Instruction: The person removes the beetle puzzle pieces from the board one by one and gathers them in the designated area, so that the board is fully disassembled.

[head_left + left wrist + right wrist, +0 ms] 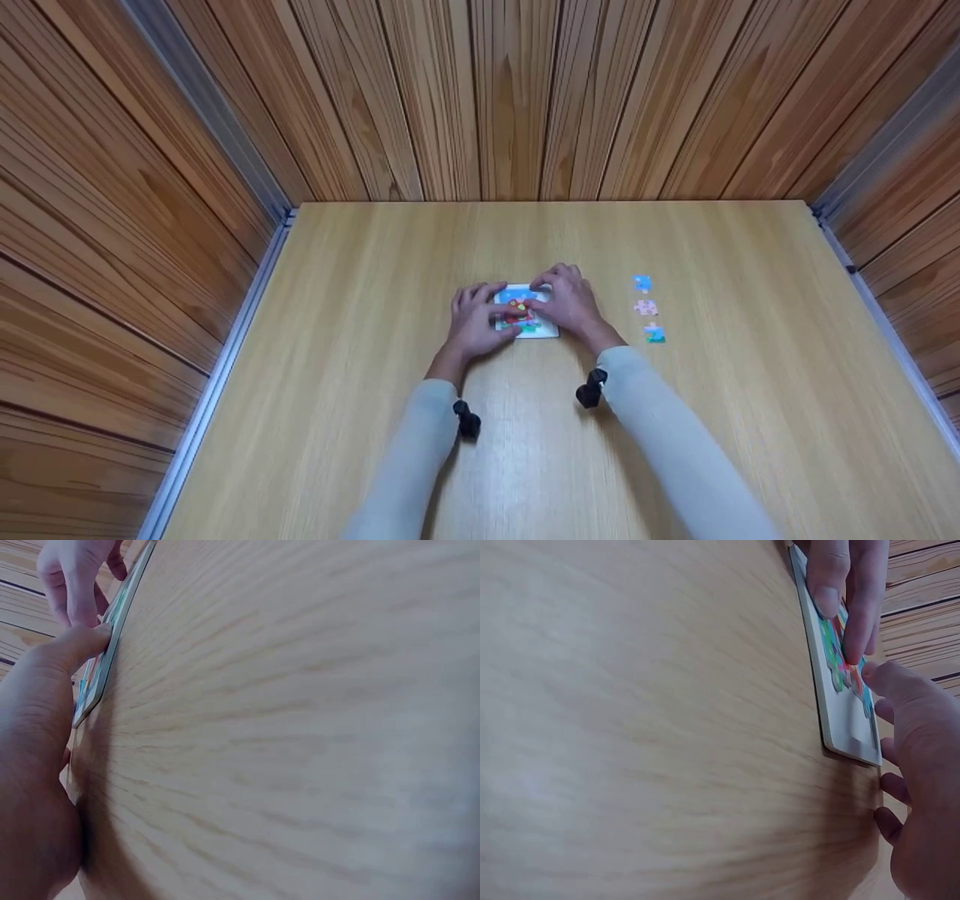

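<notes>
A small jigsaw puzzle in a white-bordered tray (550,331) lies flat on the table between both hands. Colourful pieces (831,652) fill part of it, and a bare white stretch shows at its right end in the right wrist view. My left hand (474,322) reaches over from the left, its thumb and index finger extended and touching the pieces. From the right, my right hand (571,304) arches over the tray with the thumb tip at the pieces and the index finger near the far edge. I cannot tell whether the right fingertips pinch a piece.
Three loose jigsaw pieces lie in a column right of the tray: a blue piece (642,283), a pink piece (646,307) and a blue-green piece (655,334). Wood-plank walls (510,97) stand behind and beside the table (337,300).
</notes>
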### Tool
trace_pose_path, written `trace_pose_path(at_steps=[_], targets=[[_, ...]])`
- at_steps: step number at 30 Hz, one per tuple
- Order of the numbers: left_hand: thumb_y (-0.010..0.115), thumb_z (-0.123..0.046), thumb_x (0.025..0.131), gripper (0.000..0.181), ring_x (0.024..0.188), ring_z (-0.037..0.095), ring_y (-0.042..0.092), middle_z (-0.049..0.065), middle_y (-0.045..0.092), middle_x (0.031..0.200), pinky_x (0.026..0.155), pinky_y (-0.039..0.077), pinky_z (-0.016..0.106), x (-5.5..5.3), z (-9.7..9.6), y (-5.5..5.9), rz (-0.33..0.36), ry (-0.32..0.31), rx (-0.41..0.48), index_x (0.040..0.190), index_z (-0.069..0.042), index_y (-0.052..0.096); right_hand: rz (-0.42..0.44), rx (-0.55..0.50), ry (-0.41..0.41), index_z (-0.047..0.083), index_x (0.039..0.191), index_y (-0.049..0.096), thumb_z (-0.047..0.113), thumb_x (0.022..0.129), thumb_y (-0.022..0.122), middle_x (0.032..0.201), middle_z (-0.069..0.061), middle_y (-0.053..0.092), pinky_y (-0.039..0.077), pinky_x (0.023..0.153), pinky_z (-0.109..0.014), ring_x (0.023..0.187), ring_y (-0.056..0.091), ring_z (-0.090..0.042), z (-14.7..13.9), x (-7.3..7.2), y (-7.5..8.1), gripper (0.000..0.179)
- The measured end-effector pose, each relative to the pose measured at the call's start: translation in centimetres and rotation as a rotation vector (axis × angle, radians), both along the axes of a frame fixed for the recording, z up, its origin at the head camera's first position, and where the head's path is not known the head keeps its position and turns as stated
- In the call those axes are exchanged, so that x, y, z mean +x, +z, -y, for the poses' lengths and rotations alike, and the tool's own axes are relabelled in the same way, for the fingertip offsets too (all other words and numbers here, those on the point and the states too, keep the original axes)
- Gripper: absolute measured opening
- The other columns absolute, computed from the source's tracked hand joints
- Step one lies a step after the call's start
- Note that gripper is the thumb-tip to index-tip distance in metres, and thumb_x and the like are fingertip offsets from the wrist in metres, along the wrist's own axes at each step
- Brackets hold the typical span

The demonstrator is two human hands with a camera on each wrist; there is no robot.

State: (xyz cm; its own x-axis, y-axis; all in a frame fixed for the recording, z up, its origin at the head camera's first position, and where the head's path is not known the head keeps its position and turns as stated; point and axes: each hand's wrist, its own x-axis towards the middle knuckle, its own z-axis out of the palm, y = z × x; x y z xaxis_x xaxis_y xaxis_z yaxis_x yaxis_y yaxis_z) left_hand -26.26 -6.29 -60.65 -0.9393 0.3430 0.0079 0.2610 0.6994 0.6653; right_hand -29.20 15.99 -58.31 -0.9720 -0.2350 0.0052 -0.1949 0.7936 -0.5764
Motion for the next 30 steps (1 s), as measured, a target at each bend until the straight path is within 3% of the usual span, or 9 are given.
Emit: trace_pose_path(at_steps=[10, 21, 24, 30], targets=[[0.08, -0.045, 0.101, 0.034, 0.167, 0.04, 0.03, 0.006, 0.05, 0.176, 0.141, 0.006, 0.069, -0.01, -0.11, -0.11, -0.025, 0.003, 0.006, 0.13, -0.03, 0.086, -0.03, -0.038, -0.029, 0.008, 0.12, 0.083, 0.039, 0.101, 0.085, 0.143, -0.019, 0.066, 0.045, 0.117, -0.061, 0.14, 0.053, -0.04, 0.0, 0.38, -0.46, 0.037], [0.081, -0.045, 0.102, 0.036, 0.169, 0.037, 0.029, 0.002, 0.048, 0.178, 0.143, 0.001, 0.068, 0.03, -0.1, -0.12, -0.003, 0.014, 0.007, 0.133, -0.028, 0.084, -0.027, -0.065, -0.042, 0.006, 0.124, 0.082, 0.038, 0.102, 0.085, 0.144, -0.018, 0.064, 0.042, 0.119, -0.061, 0.141, 0.051, -0.04, -0.08, 0.68, -0.95, 0.039], [0.083, -0.043, 0.1, 0.044, 0.169, 0.036, 0.03, 0.001, 0.048, 0.178, 0.144, 0.001, 0.066, -0.06, -0.1, -0.13, -0.001, 0.031, 0.006, 0.139, -0.024, 0.078, -0.02, -0.079, -0.045, 0.005, 0.126, 0.081, 0.038, 0.102, 0.084, 0.145, -0.018, 0.063, 0.04, 0.12, -0.061, 0.142, 0.05, -0.04, -0.05, 0.7, -0.99, 0.041], [0.083, -0.046, 0.096, 0.076, 0.169, 0.036, 0.032, 0.006, 0.045, 0.179, 0.145, 0.006, 0.064, -0.28, -0.01, -0.33, -0.008, 0.035, -0.017, 0.162, -0.014, 0.06, -0.009, -0.093, -0.061, 0.003, 0.127, 0.081, 0.035, 0.102, 0.084, 0.146, -0.019, 0.062, 0.04, 0.119, -0.061, 0.142, 0.049, -0.04, 0.15, 0.89, -0.87, 0.041]])
